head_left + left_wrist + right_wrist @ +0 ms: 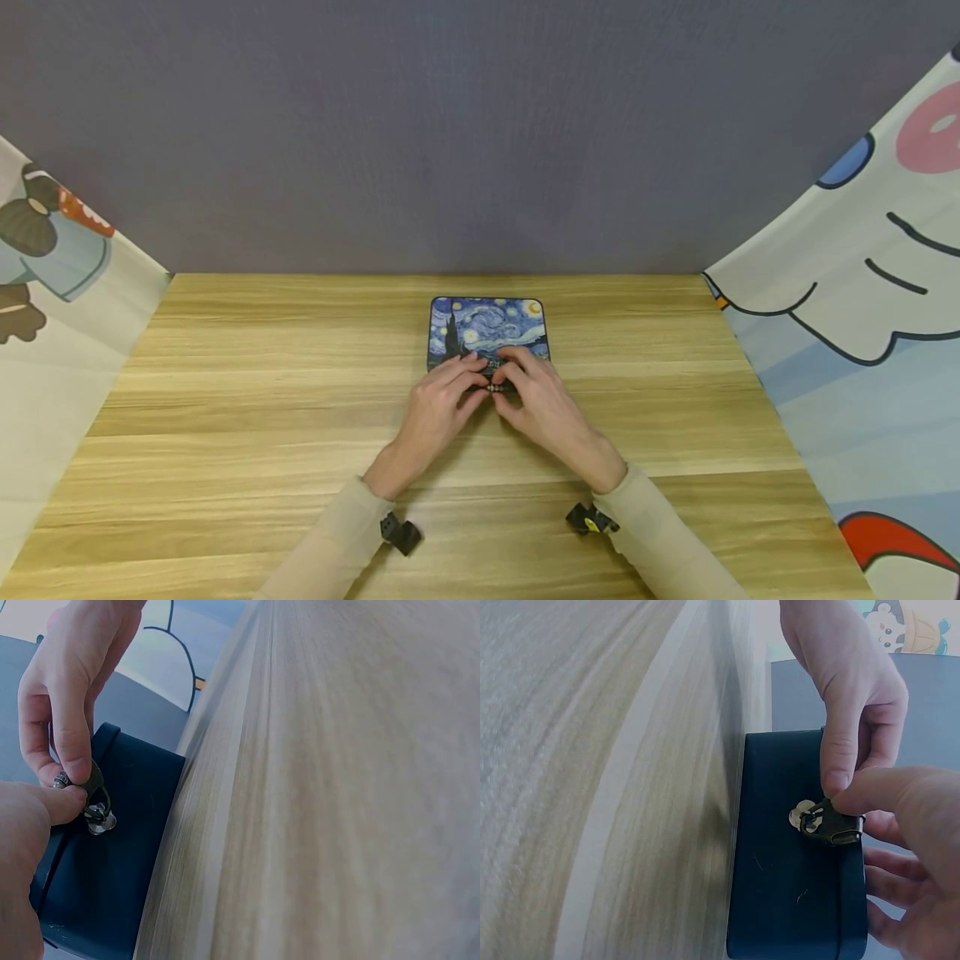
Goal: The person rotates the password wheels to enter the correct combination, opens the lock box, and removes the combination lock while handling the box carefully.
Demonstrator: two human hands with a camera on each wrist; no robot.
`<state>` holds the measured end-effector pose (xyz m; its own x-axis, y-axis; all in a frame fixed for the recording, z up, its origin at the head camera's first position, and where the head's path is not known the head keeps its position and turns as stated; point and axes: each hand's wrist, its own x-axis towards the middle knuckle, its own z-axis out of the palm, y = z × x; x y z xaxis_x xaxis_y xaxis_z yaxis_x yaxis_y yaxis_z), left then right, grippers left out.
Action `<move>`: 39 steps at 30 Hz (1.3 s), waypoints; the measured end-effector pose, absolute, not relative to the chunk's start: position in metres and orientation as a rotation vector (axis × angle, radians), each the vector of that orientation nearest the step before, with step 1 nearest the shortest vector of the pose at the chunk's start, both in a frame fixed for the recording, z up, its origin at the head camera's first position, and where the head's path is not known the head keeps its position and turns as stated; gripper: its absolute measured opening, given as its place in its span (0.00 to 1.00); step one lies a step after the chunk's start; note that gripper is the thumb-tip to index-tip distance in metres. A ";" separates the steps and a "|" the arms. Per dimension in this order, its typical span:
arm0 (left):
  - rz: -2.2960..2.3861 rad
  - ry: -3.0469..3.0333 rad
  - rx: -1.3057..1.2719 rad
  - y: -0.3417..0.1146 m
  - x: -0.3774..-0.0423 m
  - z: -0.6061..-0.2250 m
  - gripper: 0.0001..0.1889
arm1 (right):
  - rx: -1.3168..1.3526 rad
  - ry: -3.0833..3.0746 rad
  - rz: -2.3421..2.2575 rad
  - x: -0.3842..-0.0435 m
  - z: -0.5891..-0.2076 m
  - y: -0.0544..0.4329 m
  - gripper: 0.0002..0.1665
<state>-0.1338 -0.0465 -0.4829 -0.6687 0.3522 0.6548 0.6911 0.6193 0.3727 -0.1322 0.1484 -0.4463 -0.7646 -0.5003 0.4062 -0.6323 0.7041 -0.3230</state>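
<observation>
A tin box [491,325] with a swirling blue night-sky picture on its lid lies on the table, its dark blue-green front side [787,885] towards me. At the middle of that side a small dark padlock [832,825] hangs on a round metal clasp [103,823]. Ribbed dials show at one end of the padlock in the left wrist view. My left hand [438,396] pinches the padlock from the left, thumb at its near edge. From the other side my right hand [536,396] pinches it too, the two thumbs close together. The curled fingers partly hide the padlock and the lid's front edge.
The wood-grain table [262,400] spreads out around the box. A grey wall [450,142] stands behind the table, with printed cloths [67,350] at the left and right sides. A small black camera [400,533] sits on each sleeved wrist.
</observation>
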 end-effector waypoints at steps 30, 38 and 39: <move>-0.840 -2.324 -0.818 -0.047 -0.133 -0.483 0.09 | 0.894 -2.628 0.661 -0.132 -0.446 0.148 0.09; -0.846 -2.326 -0.810 -0.047 -0.133 -0.483 0.08 | 0.893 -2.629 0.670 -0.131 -0.445 0.149 0.10; -0.847 -2.327 -0.809 -0.047 -0.133 -0.483 0.08 | 0.892 -2.630 0.671 -0.131 -0.445 0.149 0.10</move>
<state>-0.1328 -0.0467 -0.4831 -0.6800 0.3493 0.6446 0.6819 0.6243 0.3811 -0.1314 0.1485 -0.4448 -0.7685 -0.4976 0.4022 -0.6294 0.7008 -0.3357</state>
